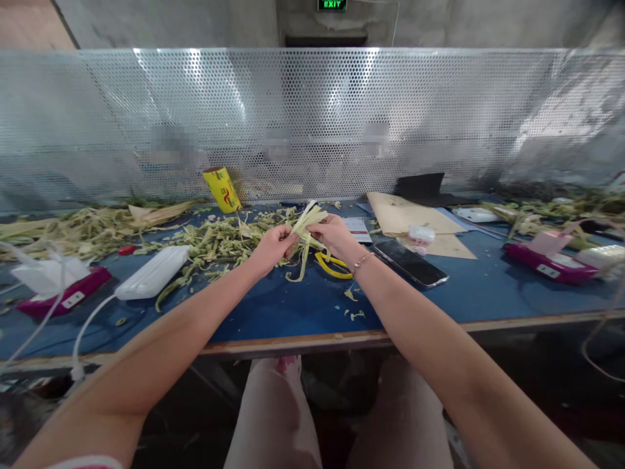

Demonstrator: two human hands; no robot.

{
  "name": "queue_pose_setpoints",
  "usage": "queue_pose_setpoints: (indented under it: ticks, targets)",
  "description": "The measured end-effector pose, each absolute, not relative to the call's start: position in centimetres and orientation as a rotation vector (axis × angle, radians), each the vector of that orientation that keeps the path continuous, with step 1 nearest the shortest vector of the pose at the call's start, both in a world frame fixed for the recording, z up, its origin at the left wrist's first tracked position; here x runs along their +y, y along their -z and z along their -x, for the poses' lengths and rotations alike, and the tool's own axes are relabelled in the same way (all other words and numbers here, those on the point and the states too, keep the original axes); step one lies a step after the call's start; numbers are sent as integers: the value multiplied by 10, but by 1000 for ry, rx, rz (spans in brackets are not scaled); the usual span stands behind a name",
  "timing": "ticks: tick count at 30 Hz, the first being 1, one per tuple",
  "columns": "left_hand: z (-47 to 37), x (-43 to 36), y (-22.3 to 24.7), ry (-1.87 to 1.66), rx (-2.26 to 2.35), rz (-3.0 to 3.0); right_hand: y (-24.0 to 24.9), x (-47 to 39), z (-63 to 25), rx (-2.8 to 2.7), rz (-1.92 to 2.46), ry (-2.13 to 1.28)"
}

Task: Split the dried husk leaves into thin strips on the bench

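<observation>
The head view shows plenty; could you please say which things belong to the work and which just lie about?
Work: pale plant strips, in the left hand and right hand; probably the plant scraps.
Apparently lying about: phone, yellow cylinder, white corded block, purple sockets.

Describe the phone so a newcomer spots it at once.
On the blue table, find the right hand; just right of its wrist, before the brown paper, lies the phone. It is black, glossy and flat, unlike the dull, upright black piece farther back.
</observation>
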State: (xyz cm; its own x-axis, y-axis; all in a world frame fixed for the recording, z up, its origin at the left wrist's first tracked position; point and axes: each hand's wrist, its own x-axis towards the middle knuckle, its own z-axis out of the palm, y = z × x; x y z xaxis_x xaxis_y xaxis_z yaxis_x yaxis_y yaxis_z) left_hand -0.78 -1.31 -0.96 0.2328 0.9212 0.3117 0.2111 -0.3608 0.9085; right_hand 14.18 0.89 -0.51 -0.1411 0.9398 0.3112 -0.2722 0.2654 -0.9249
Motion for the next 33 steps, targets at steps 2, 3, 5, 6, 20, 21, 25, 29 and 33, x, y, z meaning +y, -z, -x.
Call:
queue_pose_setpoints:
  ticks: [2, 3, 5, 6, 20, 21, 25, 29, 33]
  targets:
    - [7, -14, 9, -1176, 1060, -1744, 6, 11, -142, -1284, 733, -1203]
    - [7, -14, 8, -1177, 1069, -1741, 6, 11, -143, -1286, 745, -1191]
    - [6, -15, 7, -1180, 1092, -1728, 6, 13, -143, -1287, 772, -1170]
    - [6, -16, 6, -1178, 1097, -1723, 6, 13, -144, -1290, 779, -1166]
    - [5, -19, 4, -1165, 1088, -1704, 7, 15, -148, -1227, 737, -1203]
    - [5, -18, 4, -1169, 1092, -1707, 7, 15, -148, -1222, 735, -1204]
    - [6, -16, 6, -1175, 1095, -1720, 9, 19, -150, -1197, 728, -1211]
    - [7, -15, 7, -1166, 1088, -1731, 9, 21, -151, -1186, 717, -1224]
    - [7, -16, 6, -1155, 1120, -1743, 7, 20, -152, -1188, 716, -1265]
